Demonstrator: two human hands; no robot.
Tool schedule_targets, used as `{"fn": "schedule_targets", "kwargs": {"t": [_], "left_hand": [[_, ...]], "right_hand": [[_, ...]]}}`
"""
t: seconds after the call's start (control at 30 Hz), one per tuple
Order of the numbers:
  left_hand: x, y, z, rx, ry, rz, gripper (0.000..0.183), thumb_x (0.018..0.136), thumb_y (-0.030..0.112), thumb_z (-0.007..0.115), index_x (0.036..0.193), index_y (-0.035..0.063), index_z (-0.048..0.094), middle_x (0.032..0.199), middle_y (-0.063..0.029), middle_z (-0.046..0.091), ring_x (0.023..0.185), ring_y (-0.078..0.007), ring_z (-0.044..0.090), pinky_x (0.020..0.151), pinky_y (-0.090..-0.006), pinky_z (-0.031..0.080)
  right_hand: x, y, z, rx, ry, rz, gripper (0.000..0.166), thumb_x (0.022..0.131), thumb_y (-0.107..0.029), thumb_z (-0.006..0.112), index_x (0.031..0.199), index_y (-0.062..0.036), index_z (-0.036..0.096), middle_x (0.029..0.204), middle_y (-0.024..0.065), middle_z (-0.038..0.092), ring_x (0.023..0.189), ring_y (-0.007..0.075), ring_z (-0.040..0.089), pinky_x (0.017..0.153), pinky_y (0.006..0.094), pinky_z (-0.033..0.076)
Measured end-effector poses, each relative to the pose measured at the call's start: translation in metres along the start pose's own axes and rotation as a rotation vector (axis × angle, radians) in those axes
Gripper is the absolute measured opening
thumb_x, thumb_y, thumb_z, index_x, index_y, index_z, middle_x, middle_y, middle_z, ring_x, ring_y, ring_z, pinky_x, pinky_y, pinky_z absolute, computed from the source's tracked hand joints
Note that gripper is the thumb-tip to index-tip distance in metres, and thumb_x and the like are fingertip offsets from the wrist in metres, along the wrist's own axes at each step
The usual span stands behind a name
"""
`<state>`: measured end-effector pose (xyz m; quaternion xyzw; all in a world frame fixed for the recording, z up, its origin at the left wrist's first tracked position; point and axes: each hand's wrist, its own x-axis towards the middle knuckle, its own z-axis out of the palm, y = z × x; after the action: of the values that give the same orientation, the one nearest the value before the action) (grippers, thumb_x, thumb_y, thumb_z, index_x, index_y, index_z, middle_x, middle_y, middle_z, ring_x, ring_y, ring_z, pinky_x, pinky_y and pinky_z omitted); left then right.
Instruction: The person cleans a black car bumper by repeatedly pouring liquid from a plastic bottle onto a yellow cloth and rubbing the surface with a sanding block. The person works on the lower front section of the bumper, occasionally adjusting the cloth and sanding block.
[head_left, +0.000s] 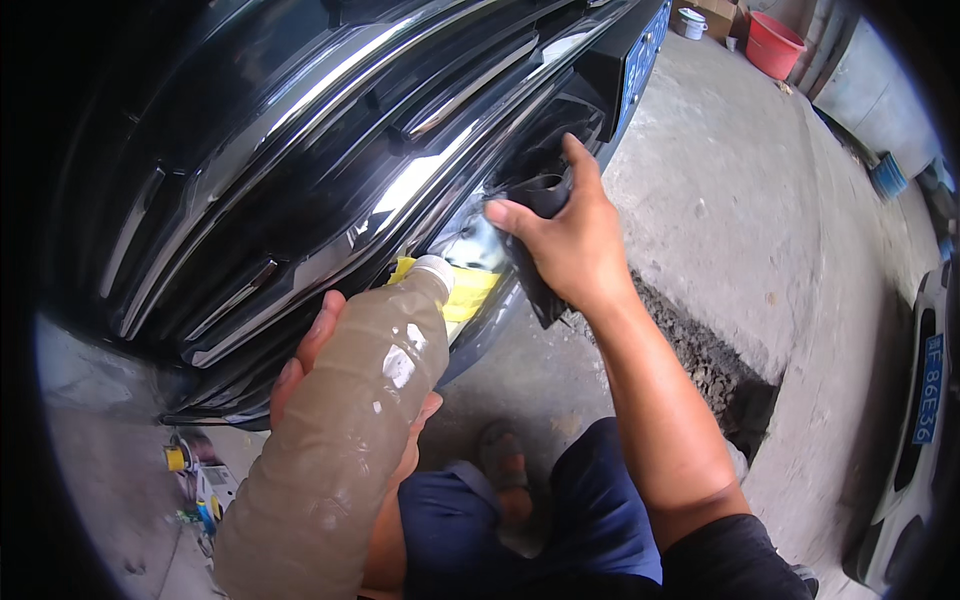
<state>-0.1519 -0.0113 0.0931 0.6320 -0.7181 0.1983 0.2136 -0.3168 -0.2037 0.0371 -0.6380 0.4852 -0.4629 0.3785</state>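
Observation:
My left hand (306, 356) grips a large clear plastic bottle (337, 427) full of murky brownish liquid. Its white cap (436, 271) points up toward the bumper. In my right hand (581, 240), a curled black sheet (546, 196), perhaps sandpaper, sits between thumb and fingers, its lower end hanging below the palm. That hand is at the glossy black car bumper (517, 154). Beside my right thumb is a shiny whitish patch (472, 236) on the bumper, and yellow masking tape (471, 292) borders it below. The bottle neck partly hides the tape.
A chrome-slatted grille (300, 187) fills the upper left, with a blue plate (643, 64) at its right. Broken concrete (697, 352) lies right of my forearm. Farther off are a red bucket (775, 46), a blue container (889, 178), a detached bumper (896, 480) and small tools (214, 480).

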Motion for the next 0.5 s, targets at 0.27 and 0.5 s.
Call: {"fn": "schedule_targets", "kwargs": {"t": [0.27, 0.5], "left_hand": [[0.003, 0.004, -0.002, -0.055, -0.027, -0.002, 0.072, 0.079, 0.037, 0.081, 0.135, -0.0008, 0.055, 0.137, -0.0234, 0.057, 0.116, -0.0357, 0.064, 0.097, -0.0407, 0.049], [-0.011, 0.007, 0.028, -0.207, 0.032, -0.156, 0.085, 0.089, 0.063, 0.062, 0.139, -0.0036, 0.043, 0.142, -0.0255, 0.053, 0.133, -0.0342, 0.051, 0.113, -0.0449, 0.030]], "right_hand": [[0.000, -0.013, 0.000, 0.046, -0.042, 0.068, 0.101, 0.075, -0.030, 0.090, 0.148, 0.0085, 0.034, 0.126, 0.0298, 0.064, 0.117, 0.0330, 0.065, 0.101, 0.0372, 0.050], [-0.005, -0.018, 0.003, -0.085, 0.004, -0.006, 0.100, 0.075, -0.031, 0.089, 0.148, 0.0074, 0.033, 0.115, 0.0340, 0.066, 0.107, 0.0418, 0.069, 0.095, 0.0422, 0.053]]}}
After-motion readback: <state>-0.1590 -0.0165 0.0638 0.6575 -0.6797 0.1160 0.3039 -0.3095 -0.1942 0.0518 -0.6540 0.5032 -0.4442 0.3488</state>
